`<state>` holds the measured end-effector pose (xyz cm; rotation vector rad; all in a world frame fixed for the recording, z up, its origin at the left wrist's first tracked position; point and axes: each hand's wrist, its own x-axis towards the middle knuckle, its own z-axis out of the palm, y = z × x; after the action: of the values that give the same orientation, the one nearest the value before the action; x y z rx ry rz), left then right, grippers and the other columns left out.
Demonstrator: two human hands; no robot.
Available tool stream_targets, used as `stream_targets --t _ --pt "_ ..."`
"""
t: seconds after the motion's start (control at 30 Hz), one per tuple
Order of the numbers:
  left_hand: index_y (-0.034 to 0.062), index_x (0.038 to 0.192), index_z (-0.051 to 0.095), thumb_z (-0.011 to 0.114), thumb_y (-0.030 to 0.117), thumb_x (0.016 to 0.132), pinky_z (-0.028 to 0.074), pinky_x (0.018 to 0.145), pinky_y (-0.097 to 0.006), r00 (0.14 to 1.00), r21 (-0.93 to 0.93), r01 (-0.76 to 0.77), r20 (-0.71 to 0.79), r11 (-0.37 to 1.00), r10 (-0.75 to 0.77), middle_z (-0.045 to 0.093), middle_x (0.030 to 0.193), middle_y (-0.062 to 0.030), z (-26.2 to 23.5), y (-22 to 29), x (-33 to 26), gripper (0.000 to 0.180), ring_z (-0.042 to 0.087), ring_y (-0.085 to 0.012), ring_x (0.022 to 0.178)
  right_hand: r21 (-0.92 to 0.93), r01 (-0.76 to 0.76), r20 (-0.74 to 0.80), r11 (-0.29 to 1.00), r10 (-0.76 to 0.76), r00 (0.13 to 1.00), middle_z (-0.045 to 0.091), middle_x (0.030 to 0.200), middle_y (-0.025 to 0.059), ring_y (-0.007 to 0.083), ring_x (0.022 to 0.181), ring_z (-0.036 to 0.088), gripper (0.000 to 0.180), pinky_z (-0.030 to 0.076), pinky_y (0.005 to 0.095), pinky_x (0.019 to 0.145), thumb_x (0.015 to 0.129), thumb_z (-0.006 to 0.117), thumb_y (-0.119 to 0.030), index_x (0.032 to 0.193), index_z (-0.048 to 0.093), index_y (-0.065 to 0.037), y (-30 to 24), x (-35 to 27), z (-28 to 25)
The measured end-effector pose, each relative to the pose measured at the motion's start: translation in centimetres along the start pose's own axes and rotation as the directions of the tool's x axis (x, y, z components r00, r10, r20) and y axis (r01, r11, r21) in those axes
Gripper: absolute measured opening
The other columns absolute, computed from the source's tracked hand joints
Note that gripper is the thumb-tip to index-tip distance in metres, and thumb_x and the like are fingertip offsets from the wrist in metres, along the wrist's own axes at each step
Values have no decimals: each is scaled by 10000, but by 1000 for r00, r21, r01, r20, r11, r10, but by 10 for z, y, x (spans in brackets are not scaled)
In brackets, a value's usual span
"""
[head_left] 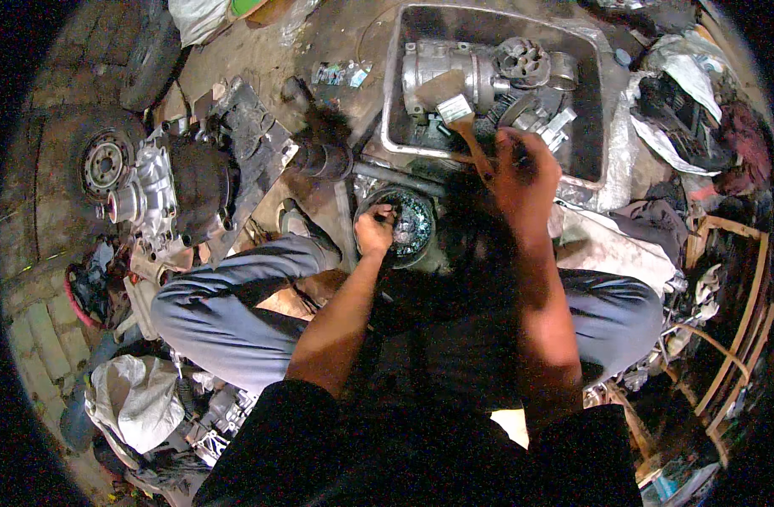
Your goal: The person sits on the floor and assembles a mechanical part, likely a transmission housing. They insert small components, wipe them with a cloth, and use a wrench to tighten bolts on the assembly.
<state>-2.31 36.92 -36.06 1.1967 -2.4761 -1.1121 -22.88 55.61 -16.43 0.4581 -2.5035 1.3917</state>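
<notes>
My left hand is over a round, dark metal container or part with a wet, glinting inside. Its fingers are bent together at the left side; whatever they hold is too dark to make out. My right hand is raised near the front rim of a grey tray, fingers curled in. Any small thing in its grip is hidden in shadow. Just left of that hand is a paintbrush, its wooden handle toward me and its bristles over the tray. Inside the tray lie a silver cylindrical compressor-like part and a round part with several holes.
A dark bar with a thick head lies beyond the round container. At left stands a silver and black machine housing, near a wheel hub. White sacks and metal parts surround my folded legs. Bent wooden pieces stand at right.
</notes>
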Motion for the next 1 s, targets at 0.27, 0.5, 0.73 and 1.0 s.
stream_targets --t 0.27,0.5,0.73,1.0 --pt "24 949 762 766 48 805 527 719 -298 933 -223 352 152 909 -325 729 845 -72 -7 43 2 146 668 -174 740 58 -571 -493 819 521 697 699 947 200 331 924 641 259 456 420 885 949 617 -222 940 675 30 75 -19 -52" --pt "-58 942 679 708 55 890 569 570 -293 850 -698 511 323 502 -416 687 841 -95 -9 41 -5 127 644 -176 639 -190 -440 -321 878 368 873 647 981 272 427 982 636 329 474 480 885 895 625 -259 1089 584 3 76 -69 -29" --pt "-70 985 657 713 103 899 598 642 -333 760 -682 649 567 336 -317 685 898 -134 -33 76 -7 201 659 -212 698 -853 -129 315 506 697 644 642 1232 161 360 1160 605 531 409 559 1045 801 696 -324 1251 577 -69 143 -123 -7" --pt "-13 970 684 744 242 884 569 717 -333 772 -733 624 633 273 -63 698 890 -108 -43 95 -2 275 674 -216 765 -601 -358 187 715 561 806 680 950 306 437 961 671 321 513 498 893 733 655 -193 910 691 73 68 -69 -3"
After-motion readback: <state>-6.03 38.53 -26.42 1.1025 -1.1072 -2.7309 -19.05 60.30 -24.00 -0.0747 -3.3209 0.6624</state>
